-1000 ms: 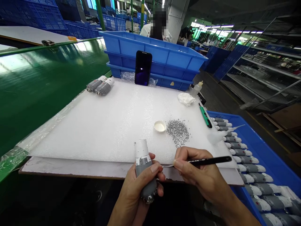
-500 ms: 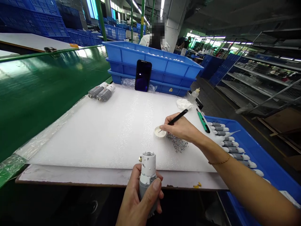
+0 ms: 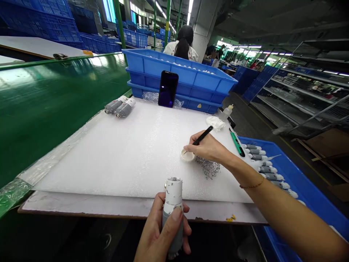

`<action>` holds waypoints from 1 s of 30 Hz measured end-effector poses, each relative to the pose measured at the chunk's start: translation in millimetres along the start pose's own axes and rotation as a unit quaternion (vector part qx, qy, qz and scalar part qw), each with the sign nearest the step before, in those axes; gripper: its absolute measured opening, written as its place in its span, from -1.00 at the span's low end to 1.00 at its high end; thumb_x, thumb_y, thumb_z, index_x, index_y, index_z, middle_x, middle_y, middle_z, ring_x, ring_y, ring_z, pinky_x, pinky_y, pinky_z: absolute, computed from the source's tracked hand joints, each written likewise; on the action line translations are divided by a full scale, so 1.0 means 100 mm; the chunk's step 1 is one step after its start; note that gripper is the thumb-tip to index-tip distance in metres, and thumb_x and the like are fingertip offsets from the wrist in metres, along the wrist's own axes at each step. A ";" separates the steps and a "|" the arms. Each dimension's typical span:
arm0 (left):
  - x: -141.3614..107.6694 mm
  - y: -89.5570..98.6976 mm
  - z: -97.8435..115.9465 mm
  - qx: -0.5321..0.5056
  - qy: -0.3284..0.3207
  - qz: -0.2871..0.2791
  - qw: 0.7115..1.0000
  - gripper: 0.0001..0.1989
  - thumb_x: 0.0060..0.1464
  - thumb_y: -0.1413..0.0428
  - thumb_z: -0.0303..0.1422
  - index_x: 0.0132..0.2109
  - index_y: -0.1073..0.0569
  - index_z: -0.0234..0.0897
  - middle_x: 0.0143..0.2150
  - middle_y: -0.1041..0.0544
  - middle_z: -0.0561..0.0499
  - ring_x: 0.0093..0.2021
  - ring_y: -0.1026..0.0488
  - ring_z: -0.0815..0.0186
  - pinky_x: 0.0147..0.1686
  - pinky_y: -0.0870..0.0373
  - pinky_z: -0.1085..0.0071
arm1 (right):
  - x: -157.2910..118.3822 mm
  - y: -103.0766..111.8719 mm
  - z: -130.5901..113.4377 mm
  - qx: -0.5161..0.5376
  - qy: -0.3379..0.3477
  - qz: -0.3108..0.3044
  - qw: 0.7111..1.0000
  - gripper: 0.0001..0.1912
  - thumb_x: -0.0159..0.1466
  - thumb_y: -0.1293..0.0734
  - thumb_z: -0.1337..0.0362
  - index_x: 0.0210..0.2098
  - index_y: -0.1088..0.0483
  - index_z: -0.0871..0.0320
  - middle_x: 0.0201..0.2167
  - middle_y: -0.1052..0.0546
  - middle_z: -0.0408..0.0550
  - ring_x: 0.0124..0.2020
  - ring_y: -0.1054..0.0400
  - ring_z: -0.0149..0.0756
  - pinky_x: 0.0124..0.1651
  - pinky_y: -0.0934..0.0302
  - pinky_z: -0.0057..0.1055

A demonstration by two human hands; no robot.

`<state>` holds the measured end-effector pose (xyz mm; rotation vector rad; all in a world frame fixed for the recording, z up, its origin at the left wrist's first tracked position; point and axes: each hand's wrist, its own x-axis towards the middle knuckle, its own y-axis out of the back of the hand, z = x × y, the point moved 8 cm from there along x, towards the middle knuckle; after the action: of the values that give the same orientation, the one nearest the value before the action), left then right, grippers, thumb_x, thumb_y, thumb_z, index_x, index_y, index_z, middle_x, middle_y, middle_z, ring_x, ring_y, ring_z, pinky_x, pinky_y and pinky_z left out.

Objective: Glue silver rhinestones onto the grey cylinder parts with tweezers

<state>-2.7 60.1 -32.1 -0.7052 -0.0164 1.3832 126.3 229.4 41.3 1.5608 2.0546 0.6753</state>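
Observation:
My left hand (image 3: 163, 225) is wrapped round a white and grey cylindrical part (image 3: 173, 193), held upright in front of the table edge. My right hand (image 3: 204, 145) grips a slim black pen-like tool (image 3: 203, 135), its tip inside a small round white dish (image 3: 188, 155). What the dish contains is too small to make out. Close beside the dish and under the right wrist lies a pile of tiny silvery pieces (image 3: 209, 169). Both rest on a white foam sheet (image 3: 117, 156).
At the back, a phone (image 3: 168, 89) leans on stacked blue bins (image 3: 188, 85). Two similar grey-white parts (image 3: 124, 108) lie far left. On the right are a white cloth (image 3: 216, 123), a bottle (image 3: 227, 112), a green cutter (image 3: 236, 143) and a blue tray (image 3: 294, 178) of parts. A person (image 3: 182, 45) sits beyond.
The black tool has tilted slightly, its tip still in the dish. In the left hand the cylindrical part has turned a little. The whole view has shifted slightly.

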 end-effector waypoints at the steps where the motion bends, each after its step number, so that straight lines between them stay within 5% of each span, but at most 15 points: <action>1: 0.00 0.01 0.00 -0.024 0.000 0.004 1.000 -0.64 0.16 -0.15 -0.06 -0.16 -0.47 -0.30 -0.43 -0.53 0.02 -0.57 -0.40 0.39 -0.48 -0.32 0.45 | -0.06 0.03 -0.02 0.013 0.001 0.007 1.000 -0.74 0.11 -0.39 0.27 -0.65 -0.35 0.20 -0.69 -0.29 -0.19 -0.62 -0.07 -0.48 -0.57 0.12 -0.46; 8: -0.01 0.01 0.01 -0.151 0.000 0.024 0.988 -0.60 0.20 -0.11 -0.09 -0.04 -0.58 -0.32 -0.28 -0.56 -0.11 -0.41 -0.44 0.28 -0.41 -0.45 0.39 | -0.82 0.03 -0.21 0.232 0.034 0.036 0.972 -0.63 0.25 -0.40 0.13 -0.58 -0.29 0.16 -0.70 -0.18 -0.27 -0.66 0.03 -0.52 -0.62 0.18 -0.47; 12: -0.01 -0.08 -0.01 -0.146 0.006 -0.003 0.989 -0.57 0.23 -0.06 -0.09 0.02 -0.57 -0.30 -0.23 -0.59 -0.12 -0.44 -0.43 0.31 -0.45 -0.40 0.43 | -1.10 -0.09 -0.18 0.257 0.038 0.068 0.963 -0.62 0.30 -0.39 0.12 -0.55 -0.29 0.17 -0.62 -0.22 -0.23 -0.61 -0.02 -0.51 -0.59 0.14 -0.47; 30: -0.01 -0.15 -0.06 -0.131 0.005 0.017 0.991 -0.67 0.18 -0.15 -0.13 -0.10 -0.58 -0.29 -0.27 -0.57 -0.08 -0.41 -0.39 0.33 -0.40 -0.36 0.45 | -1.15 -0.12 -0.17 0.221 0.076 0.119 0.965 -0.64 0.32 -0.35 0.16 -0.55 -0.29 0.16 -0.63 -0.23 -0.24 -0.59 -0.06 -0.48 -0.55 0.03 -0.47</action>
<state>12.2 56.2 -29.3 -0.9351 -0.1827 1.4240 135.2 113.5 54.9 2.0890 2.2613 0.4459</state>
